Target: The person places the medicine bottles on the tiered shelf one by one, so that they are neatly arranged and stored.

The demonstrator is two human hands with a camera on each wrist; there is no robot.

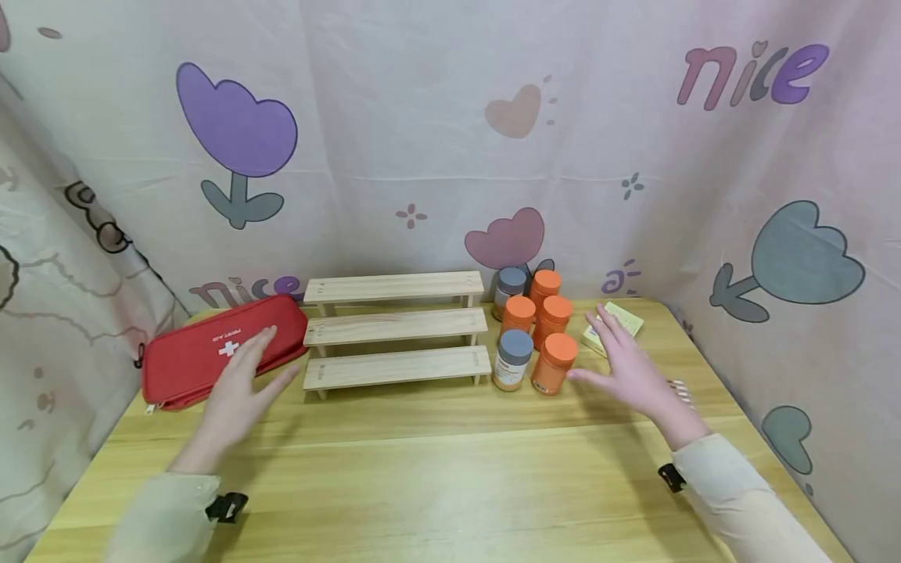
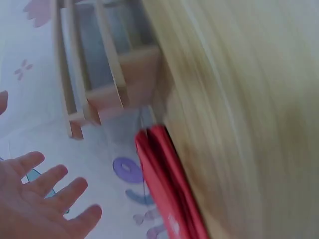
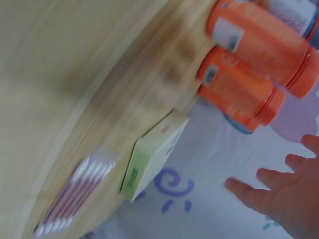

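Observation:
My left hand [image 1: 239, 395] hovers with fingers spread in front of a red first aid pouch [image 1: 204, 356], holding nothing. In the left wrist view its fingers [image 2: 70, 194] are extended, apart from the pouch. My right hand [image 1: 629, 371] is also spread and holds nothing, just right of several orange-capped bottles [image 1: 556, 360] and in front of a small yellow-green box [image 1: 615, 324]. Two grey-capped bottles [image 1: 514, 360] stand among the orange ones. Left of the bottles is a three-step wooden rack [image 1: 397, 367] with bare shelves.
A packet of white-tipped swabs [image 3: 77, 196] lies on the wooden table [image 1: 436, 485], partly hidden behind my right wrist in the head view. A printed cloth [image 1: 401, 102] hangs behind the table and along its sides.

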